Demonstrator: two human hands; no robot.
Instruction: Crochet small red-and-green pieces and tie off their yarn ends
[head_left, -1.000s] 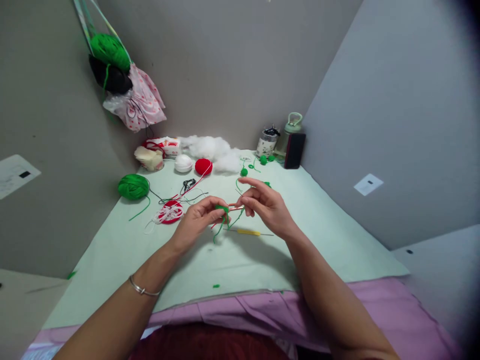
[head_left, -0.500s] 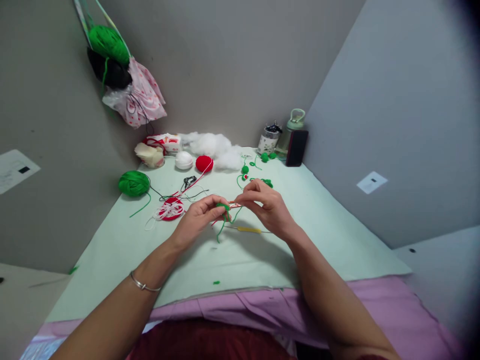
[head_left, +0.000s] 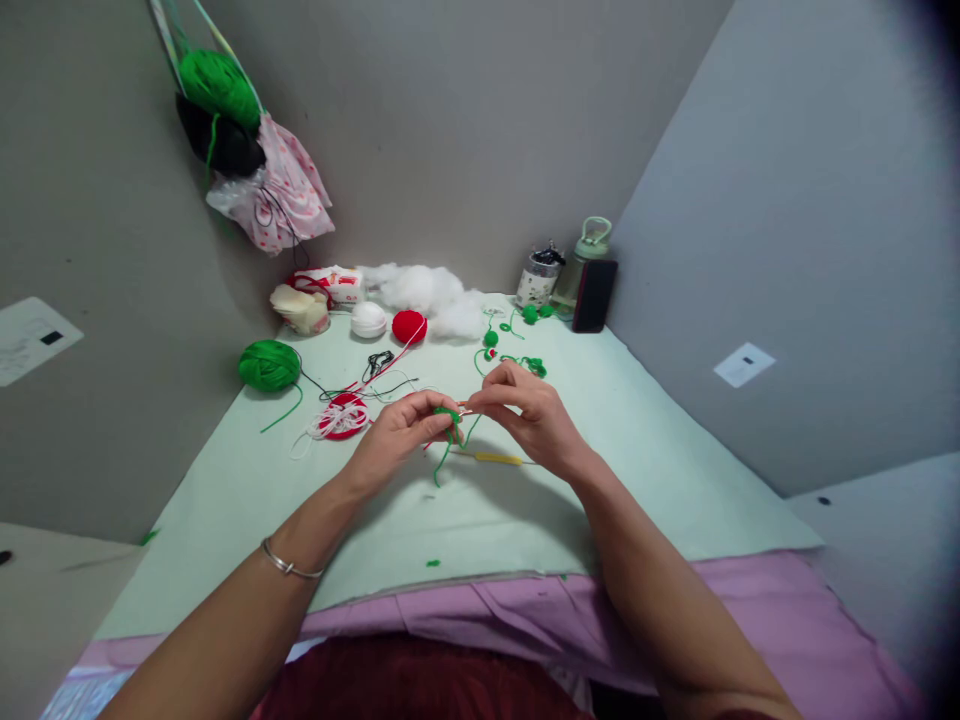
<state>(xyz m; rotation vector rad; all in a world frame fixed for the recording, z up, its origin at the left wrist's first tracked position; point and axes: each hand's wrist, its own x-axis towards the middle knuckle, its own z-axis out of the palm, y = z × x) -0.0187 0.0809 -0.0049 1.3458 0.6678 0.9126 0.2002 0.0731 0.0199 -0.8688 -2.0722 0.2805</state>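
Observation:
Between the fingertips of my left hand [head_left: 405,432] is a small green crochet piece [head_left: 448,414], with a tail of green yarn hanging below it. My right hand [head_left: 529,408] is closed in a pinch just to the right, its fingertips nearly meeting the left ones. What it pinches is too small to make out; a pale bit shows near the fingertips. Below the hands, a crochet hook with a yellow handle [head_left: 498,459] lies on the cloth. Left of my left hand, a flat red piece [head_left: 352,401] lies under tangled white yarn [head_left: 337,422].
On the covered table [head_left: 315,520] stand a green yarn ball [head_left: 268,366], a white ball [head_left: 368,321], a red ball [head_left: 409,327] and white stuffing [head_left: 427,290]. Farther back are a bottle [head_left: 592,245], a phone [head_left: 595,296] and a pen cup [head_left: 537,284]. Green bits [head_left: 531,314] lie nearby.
My right hand has shifted slightly left, closer to the green crochet piece. My left hand keeps its hold, almost still.

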